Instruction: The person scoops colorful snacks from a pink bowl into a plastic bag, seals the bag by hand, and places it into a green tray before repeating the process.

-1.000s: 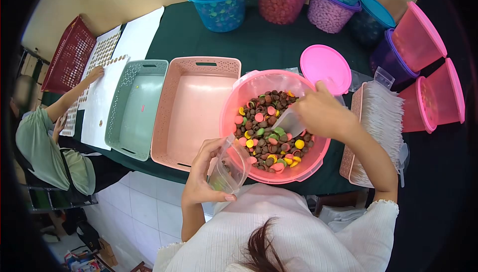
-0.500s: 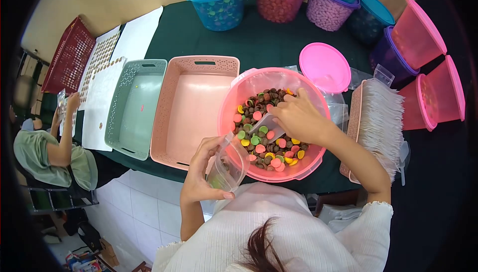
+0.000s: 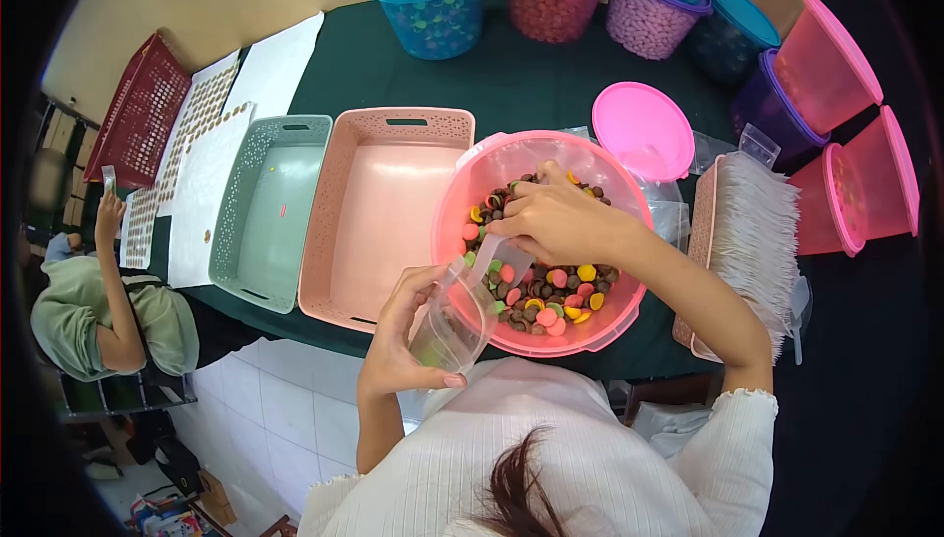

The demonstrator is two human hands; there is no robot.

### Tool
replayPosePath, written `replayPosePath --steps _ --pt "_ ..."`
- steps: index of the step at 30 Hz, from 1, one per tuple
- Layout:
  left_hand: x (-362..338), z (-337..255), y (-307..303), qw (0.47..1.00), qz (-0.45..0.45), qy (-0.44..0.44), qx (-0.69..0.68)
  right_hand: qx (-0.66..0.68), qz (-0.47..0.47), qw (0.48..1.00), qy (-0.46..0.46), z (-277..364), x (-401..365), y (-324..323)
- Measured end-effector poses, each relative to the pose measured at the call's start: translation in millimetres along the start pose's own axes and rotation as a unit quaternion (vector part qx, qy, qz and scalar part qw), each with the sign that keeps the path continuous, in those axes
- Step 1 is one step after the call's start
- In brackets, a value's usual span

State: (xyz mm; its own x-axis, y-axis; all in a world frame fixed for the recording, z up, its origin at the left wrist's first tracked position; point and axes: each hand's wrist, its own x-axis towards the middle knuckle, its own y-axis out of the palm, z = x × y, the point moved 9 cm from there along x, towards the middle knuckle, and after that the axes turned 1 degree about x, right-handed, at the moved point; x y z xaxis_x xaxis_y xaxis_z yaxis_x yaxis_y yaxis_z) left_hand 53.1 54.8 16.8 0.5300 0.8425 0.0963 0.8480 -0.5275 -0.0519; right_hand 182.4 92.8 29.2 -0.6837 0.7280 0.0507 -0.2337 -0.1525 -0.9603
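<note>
My left hand [image 3: 395, 340] is wrapped round an open clear plastic pouch [image 3: 454, 319] at the near left edge of the pink tub [image 3: 621, 326]. Inside the tub lie round pieces [image 3: 560, 303] in brown, pink, green and yellow. Over them, my right hand [image 3: 547, 214] grips a translucent scoop [image 3: 500, 254], whose narrow end reaches toward the mouth of the pouch. A little green shows low in the pouch; the rest of its contents is hard to make out.
Left of the tub stand a pink basket [image 3: 379, 222] and a green basket [image 3: 270, 212]. A pink lid [image 3: 642, 131], a basket of clear pouches [image 3: 747, 242] and several lidded tubs [image 3: 428, 21] lie beyond and right. A co-worker [image 3: 108, 311] sits at far left.
My right hand has shifted slightly left and down, and the scoop has turned with its narrow end now toward the pouch. The co-worker's raised hand has moved left, holding up a small clear packet.
</note>
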Motion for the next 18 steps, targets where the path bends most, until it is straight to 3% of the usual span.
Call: replayPosePath --steps 7,9,13,18 --pt "2 -2 3 1.0 0.013 -0.01 -0.014 -0.03 0.036 0.999 0.002 -3 5 4" --pt "2 -4 3 1.0 0.01 -0.014 -0.014 0.015 0.146 0.989 0.003 -5 2 16" --pt "1 -4 4 1.0 0.011 -0.013 -0.015 -0.001 0.094 0.995 -0.016 3 2 13" --pt "-1 -1 3 0.999 0.001 -0.041 -0.033 0.003 0.199 0.98 0.023 -3 -17 12"
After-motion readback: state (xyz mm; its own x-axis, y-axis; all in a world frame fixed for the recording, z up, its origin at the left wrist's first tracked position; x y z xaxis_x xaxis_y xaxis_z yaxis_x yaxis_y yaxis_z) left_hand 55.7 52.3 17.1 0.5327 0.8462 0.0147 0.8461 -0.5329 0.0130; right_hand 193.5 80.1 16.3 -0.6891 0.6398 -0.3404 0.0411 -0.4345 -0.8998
